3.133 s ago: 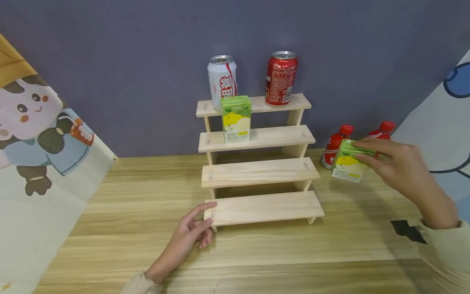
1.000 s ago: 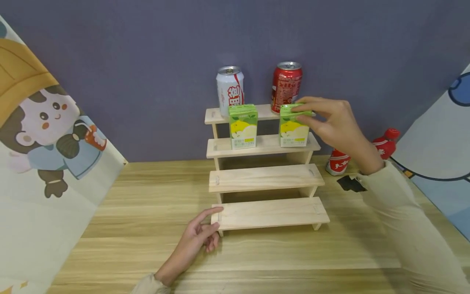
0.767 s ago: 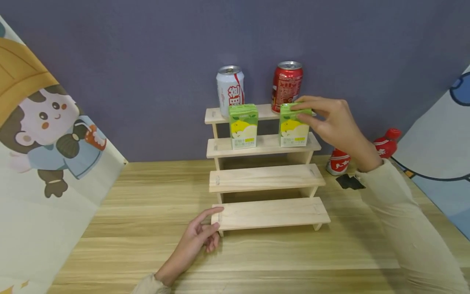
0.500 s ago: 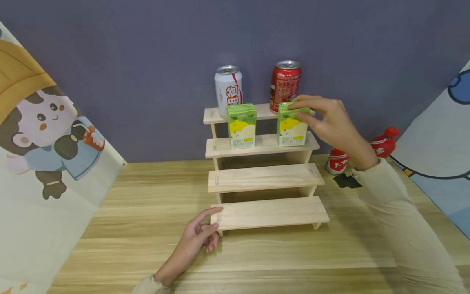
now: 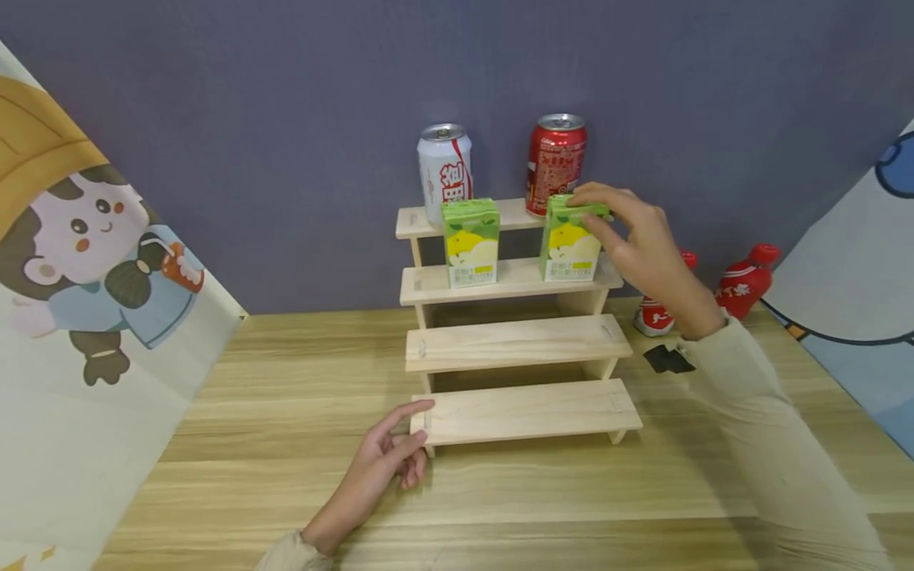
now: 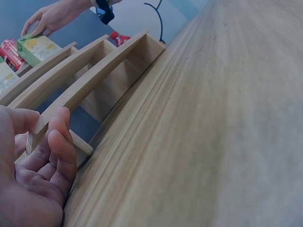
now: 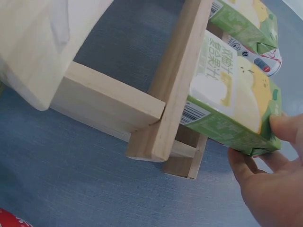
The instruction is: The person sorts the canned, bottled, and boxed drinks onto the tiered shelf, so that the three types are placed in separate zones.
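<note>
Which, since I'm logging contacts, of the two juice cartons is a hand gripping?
The juice carton in front of the red drink can: the right hand pinches its upper part; neither hand touches the other carton.

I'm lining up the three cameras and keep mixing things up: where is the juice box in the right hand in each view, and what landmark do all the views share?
Head: the juice box is right of centre, at the second-highest shelf.
Left wrist: the juice box is small, near the top left corner.
Right wrist: the juice box is close up, right of centre.
Shared landmark: the right hand, gripping it in all three.
</note>
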Motion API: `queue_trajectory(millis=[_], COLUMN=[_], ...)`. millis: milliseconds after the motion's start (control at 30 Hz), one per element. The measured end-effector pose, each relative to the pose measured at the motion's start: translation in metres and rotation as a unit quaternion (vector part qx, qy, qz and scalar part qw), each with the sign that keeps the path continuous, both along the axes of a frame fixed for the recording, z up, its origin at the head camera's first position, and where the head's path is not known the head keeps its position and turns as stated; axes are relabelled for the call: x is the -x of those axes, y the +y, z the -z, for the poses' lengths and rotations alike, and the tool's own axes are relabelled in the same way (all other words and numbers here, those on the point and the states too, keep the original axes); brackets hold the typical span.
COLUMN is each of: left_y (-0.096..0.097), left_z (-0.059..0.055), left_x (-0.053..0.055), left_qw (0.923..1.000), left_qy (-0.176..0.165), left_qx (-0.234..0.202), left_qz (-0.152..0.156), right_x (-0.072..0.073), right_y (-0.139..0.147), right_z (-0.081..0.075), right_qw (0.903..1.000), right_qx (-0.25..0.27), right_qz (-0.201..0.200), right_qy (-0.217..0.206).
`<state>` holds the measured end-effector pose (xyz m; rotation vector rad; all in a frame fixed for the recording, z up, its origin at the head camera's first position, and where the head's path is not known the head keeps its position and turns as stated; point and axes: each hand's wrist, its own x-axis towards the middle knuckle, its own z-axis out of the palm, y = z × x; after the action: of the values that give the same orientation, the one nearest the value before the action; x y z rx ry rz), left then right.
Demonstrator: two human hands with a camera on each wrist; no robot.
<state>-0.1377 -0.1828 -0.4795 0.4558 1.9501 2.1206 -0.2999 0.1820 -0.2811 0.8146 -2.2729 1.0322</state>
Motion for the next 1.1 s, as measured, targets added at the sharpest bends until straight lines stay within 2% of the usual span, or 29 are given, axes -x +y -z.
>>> queue_trajectory(millis=[400,500,700,933,1100], left_y=[-0.001,-0.001,-0.001,0.000,0.000], left_z=[-0.001,-0.001,-0.001,0.000,0.000], left_x=[-0.001,-0.002,-0.001,-0.001,-0.002], left_qw=[1.0000,1.0000,1.0000,1.0000,1.0000], left_qy=[-0.002,-0.003,-0.002,-0.002,-0.002], left_qx=[0.001,0.001,0.003,-0.001,0.001], left_qz=[-0.003,-0.005,-0.008,-0.004,-0.003], right_x=[0.000,0.000,0.000,-0.002,-0.008], right_y=[-0.005,-0.006,-0.005,-0.004,-0.005], right_z=[0.003,0.003,0.005,0.011,0.013], right_qw=[0.9975,0.9974,0.9987,0.9987,0.9980], right_qx=[0.052,0.055,0.047,0.023,0.025], right_qz=[-0.042,-0.041,-0.015,0.031,0.047], right_qy=[-0.024,-0.024,-0.015,0.032,0.032])
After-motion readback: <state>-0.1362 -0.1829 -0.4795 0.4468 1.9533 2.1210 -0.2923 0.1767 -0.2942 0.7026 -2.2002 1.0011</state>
